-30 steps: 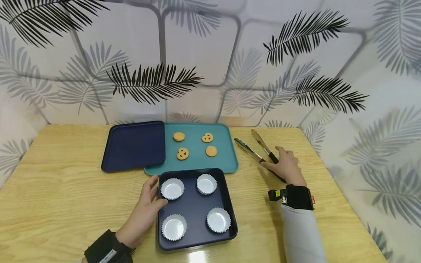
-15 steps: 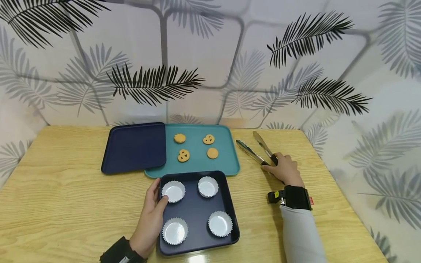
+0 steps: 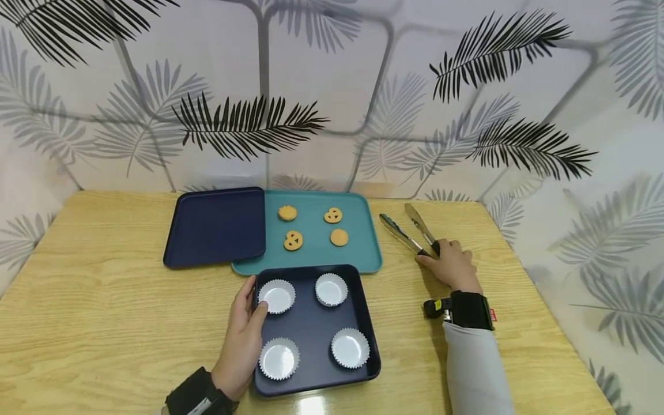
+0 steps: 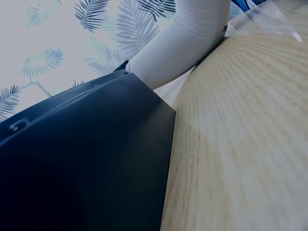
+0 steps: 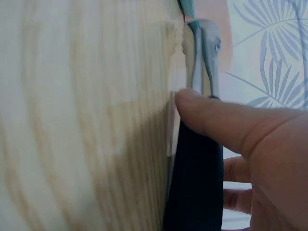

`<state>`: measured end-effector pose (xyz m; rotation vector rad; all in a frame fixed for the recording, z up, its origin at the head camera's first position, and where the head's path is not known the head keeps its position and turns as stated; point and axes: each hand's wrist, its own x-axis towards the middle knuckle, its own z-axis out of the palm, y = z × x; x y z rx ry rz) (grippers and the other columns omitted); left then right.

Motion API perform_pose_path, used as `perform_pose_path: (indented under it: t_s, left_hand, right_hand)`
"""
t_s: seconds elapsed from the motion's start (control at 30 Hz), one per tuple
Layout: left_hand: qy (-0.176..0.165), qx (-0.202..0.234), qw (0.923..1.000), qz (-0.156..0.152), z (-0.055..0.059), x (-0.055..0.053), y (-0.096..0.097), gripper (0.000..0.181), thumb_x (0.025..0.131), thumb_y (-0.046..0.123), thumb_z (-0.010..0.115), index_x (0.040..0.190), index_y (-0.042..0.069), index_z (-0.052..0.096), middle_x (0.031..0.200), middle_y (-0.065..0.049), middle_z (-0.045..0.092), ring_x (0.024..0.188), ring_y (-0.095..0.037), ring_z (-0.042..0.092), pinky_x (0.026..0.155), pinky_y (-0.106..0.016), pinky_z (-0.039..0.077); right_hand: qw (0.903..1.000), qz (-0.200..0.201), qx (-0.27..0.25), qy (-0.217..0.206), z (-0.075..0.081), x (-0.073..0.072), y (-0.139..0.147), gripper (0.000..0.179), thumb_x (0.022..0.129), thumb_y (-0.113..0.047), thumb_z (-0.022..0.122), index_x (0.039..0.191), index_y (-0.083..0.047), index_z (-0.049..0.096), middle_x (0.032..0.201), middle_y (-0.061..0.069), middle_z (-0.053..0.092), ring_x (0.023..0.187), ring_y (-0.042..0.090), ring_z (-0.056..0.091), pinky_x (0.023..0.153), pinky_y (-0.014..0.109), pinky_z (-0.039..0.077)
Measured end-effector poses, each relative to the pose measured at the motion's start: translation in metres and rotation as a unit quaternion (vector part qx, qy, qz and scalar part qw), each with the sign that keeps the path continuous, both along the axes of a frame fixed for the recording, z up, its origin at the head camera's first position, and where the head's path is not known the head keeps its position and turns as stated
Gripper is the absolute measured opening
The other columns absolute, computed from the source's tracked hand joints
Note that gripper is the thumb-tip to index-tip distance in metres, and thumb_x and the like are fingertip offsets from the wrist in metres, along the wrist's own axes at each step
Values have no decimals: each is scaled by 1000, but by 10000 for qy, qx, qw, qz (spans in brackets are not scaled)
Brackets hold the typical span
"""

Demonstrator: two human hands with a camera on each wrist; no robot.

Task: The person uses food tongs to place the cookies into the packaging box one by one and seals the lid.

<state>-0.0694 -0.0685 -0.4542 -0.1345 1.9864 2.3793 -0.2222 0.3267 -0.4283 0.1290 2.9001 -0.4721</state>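
Note:
A dark square baking pan [image 3: 315, 331] lies at the front centre of the table, with several white fluted paper cups [image 3: 350, 349] near its corners. My left hand [image 3: 240, 337] grips the pan's left wall, thumb over the rim and fingers along the outside. In the left wrist view, the pan's dark outer wall [image 4: 96, 163] fills the lower left. To the right, my right hand [image 3: 452, 266] holds a pair of tongs [image 3: 404, 235] by the black handles [image 5: 195, 168]. The tongs' two metal arms are spread and point toward the back wall.
Behind the pan is a teal tray [image 3: 360, 245] bearing several small cookies: two pretzel-shaped [image 3: 293, 241], one plain round [image 3: 339, 237] and one with a scalloped edge [image 3: 287, 213]. A navy tray [image 3: 215, 227] overlaps its left end. The patterned wall [image 3: 321, 164] rises behind the table.
My left hand has moved up along the pan's left side and closed on its wall. My right hand has settled lower onto the tongs' handles. Trays and cookies stay put.

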Motion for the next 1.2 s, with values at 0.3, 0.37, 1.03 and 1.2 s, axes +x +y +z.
perform_pose_path:
  t_s: [0.3,0.37,1.03,1.2]
  left_hand:
    - [-221,-50,9997,35,0,4,-5,60,109,7,35,163,7,8,169,-13,3,155,-28,2,124,-49,10]
    - [-209,-31,9998,41,-1,4,-5,60,109,7,35,163,7,8,169,-13,2,154,-29,1,124,-50,10]
    - [-94,109,9999,90,-2,-2,0,59,108,5,35,162,4,9,168,-15,7,154,-28,5,124,-49,9]
    - [-107,123,9998,143,-2,-3,-1,58,108,4,35,161,2,11,167,-16,10,154,-29,6,124,-49,9]
  right_hand:
    - [9982,192,-568,43,14,7,-7,78,105,-43,54,150,15,29,141,45,33,123,59,42,97,67,42]
    - [9962,280,-805,191,20,9,-9,80,105,-45,54,151,16,27,141,45,33,123,55,44,97,63,42]
    - [9816,1718,-101,831,52,25,-47,57,96,-49,67,136,-9,61,107,12,57,80,26,52,65,41,42]
    - [9796,1868,163,729,46,24,-57,63,96,-45,67,143,-4,57,123,20,59,101,38,63,79,57,53]
